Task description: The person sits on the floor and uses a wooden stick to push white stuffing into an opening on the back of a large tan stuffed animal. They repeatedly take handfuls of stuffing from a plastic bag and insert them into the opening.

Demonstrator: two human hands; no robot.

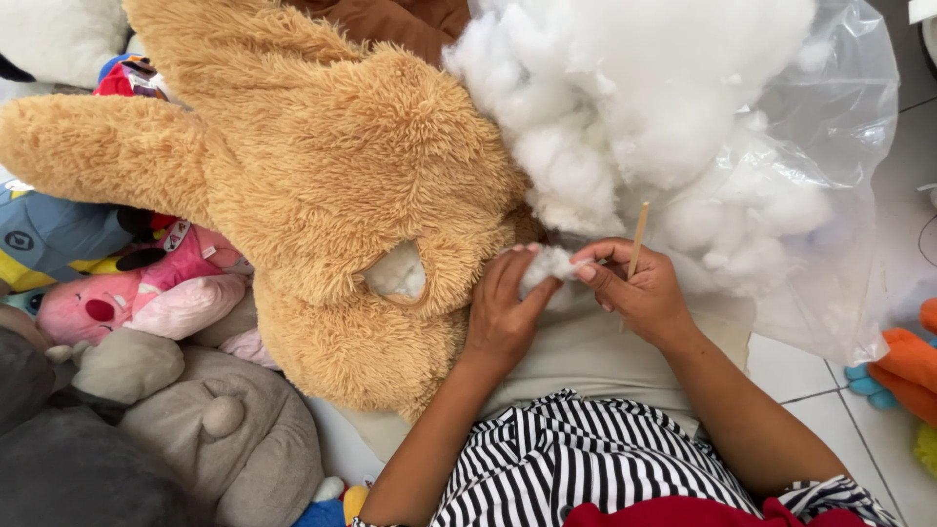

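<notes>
- Far left: pile of soft toys – grey plush (220, 429), pink plush (117, 303), blue one behind. All touching, packed against the big bear.
- Centre-left: tan teddy bear (322, 166) lies across the lap, w/ a small open seam hole (395, 273) showing white fill inside. Looks bulky but light & floppy; prob. best gripped by the fur beside the hole.
- Centre: left hand (503, 312) just right of the hole, fingers pinching a stuffing tuft (549, 263). Tuft looks very light, compressible, apt to tear apart; take it as 1 loose wad, not by a strand.
- Right hand (634, 288) touches the same tuft w/ thumb & forefinger, rest of fingers clenched round a thin wooden stick (638, 239), upright, stiff.
- Right: clear plastic bag (839, 195) of white stuffing (625, 107), touching the bear.
- Far right: orange toy (913, 361) on the tile floor.
</notes>
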